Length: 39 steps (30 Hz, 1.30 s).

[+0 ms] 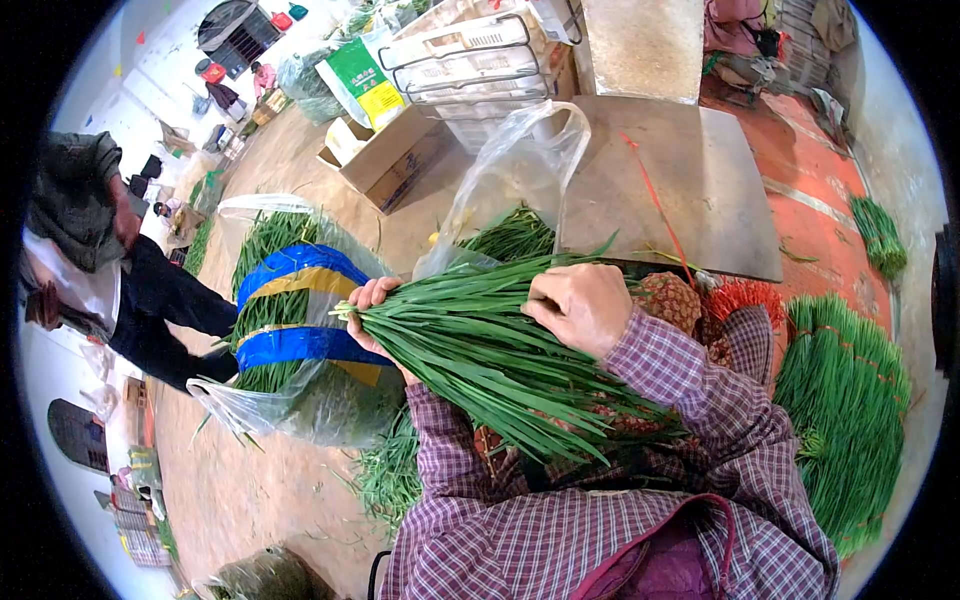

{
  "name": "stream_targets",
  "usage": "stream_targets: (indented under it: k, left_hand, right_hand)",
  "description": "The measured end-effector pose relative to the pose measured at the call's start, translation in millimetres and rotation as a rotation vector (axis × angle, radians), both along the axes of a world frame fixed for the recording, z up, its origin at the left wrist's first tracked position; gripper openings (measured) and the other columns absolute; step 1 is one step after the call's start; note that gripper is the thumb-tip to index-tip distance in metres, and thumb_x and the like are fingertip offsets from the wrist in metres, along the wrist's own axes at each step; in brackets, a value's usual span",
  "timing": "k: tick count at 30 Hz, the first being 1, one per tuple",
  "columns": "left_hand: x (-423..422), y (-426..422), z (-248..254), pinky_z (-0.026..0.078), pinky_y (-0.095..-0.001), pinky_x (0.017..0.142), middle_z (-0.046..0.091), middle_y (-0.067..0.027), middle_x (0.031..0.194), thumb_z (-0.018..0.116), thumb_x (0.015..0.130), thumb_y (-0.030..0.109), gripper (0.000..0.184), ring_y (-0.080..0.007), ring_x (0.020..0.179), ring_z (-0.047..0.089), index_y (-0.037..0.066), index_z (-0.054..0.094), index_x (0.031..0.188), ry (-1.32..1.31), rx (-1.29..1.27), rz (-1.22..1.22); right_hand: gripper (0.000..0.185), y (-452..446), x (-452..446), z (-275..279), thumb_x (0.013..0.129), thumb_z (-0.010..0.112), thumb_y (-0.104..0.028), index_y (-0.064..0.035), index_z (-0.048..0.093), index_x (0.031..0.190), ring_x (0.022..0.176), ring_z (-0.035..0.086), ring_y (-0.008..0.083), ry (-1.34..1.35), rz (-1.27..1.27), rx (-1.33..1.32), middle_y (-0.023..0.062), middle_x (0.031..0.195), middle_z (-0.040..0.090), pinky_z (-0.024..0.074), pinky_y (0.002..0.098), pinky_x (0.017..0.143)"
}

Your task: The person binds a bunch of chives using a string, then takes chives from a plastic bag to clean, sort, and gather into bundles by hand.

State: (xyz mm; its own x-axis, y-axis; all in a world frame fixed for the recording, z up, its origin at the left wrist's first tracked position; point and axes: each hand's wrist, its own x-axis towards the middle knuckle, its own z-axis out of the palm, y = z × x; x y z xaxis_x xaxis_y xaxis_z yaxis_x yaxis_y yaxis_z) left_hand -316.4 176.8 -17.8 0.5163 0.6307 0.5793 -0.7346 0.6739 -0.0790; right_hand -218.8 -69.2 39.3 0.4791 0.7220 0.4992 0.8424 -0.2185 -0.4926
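Observation:
A long bunch of garlic chives point(500, 340) stretches across my lap, its pale cut ends on the left and its leaf tips fanning down to the right. My left hand point(372, 305) is wrapped round the bunch near those pale ends. Over the upper edge of the leaves is my right hand point(580, 305), with curled fingers pressed together; whatever they pinch is hidden. Just left of the bunch stands a clear plastic bag point(340, 415) of greens bound with blue and yellow tape point(300, 345). Behind the bunch, another clear bag point(500, 165) holds more greens point(515, 235).
A flat board point(670, 190) with a red tie point(655, 200) lies ahead. Red ties point(745, 295) are heaped right of my hand. Large chive bundles point(845, 420) stand at the right. A cardboard box point(385, 165) and white crates point(470, 60) are beyond. Another person point(90, 220) stands left.

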Motion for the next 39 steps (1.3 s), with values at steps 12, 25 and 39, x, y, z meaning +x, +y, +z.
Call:
stream_targets:
  k: [12,25,39]
  left_hand:
    - [6,18,-27,0.041,-0.0336,0.087,0.053,0.0007,0.079,0.056,0.085,0.026,0.016,-0.0154,0.081,0.051,0.01,0.051,0.084,0.137,0.005,0.236]
    - [11,11,-21,0.04,-0.0316,0.086,0.047,0.0042,0.077,0.061,0.081,0.019,0.014,-0.0123,0.076,0.046,0.013,0.049,0.086,-0.014,-0.022,0.104]
    - [11,5,-16,0.037,-0.0331,0.086,0.048,0.0027,0.078,0.059,0.08,0.018,0.013,-0.0148,0.076,0.046,0.012,0.048,0.083,-0.059,-0.058,0.019]
  right_hand:
    - [0.025,-67,28,54,0.087,0.06,-0.024,0.0002,0.064,0.084,0.062,0.059,0.0127,0.648,0.14,0.06,0.007,0.069,0.064,0.0466,0.0284,0.059]
    - [0.024,-65,-35,14,0.078,0.067,-0.033,-0.0098,0.061,0.076,0.063,0.064,0.0245,0.042,0.104,-0.284,0.005,0.07,0.065,0.0486,0.039,0.054]
    - [0.01,-62,-35,24,0.078,0.069,-0.015,-0.0067,0.063,0.078,0.06,0.061,0.0227,0.299,0.17,0.32,0.0067,0.071,0.062,0.0479,0.0327,0.052]
